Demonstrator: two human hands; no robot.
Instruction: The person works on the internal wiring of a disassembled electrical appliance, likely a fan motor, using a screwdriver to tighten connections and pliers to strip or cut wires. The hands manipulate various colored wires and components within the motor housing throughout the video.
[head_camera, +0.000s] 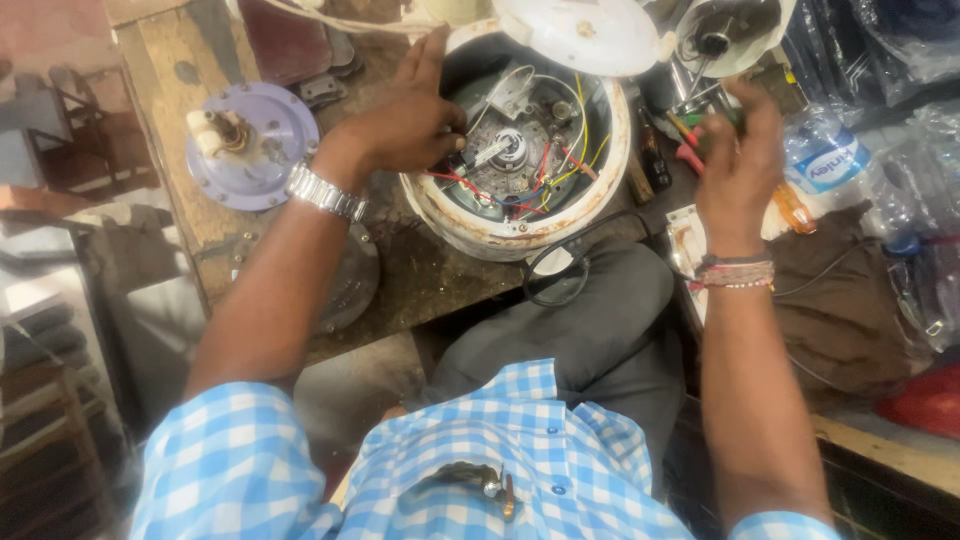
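A worn bench (420, 275) is filling the middle of the frame, and a round white housing (480, 228) is sitting on it at upper centre, open side up, its coloured wires (530, 185) and central hub (512, 148) facing the camera. Being round, it is showing no long axis; its white lid (585, 35) is tilting back at the top edge. A lilac disc (250, 145) is lying well apart at upper left.

The left hand (405, 120) is the nearer one: it is resting on the housing's left rim, fingers curling inward and touching the wires just left of the hub, though what they are pinching I cannot tell.

The right hand (742, 150) is hovering right of the housing, apart from it, fingers closing around a small green-handled tool (700, 125) near the red tools (685, 155) and bottle (825, 160).
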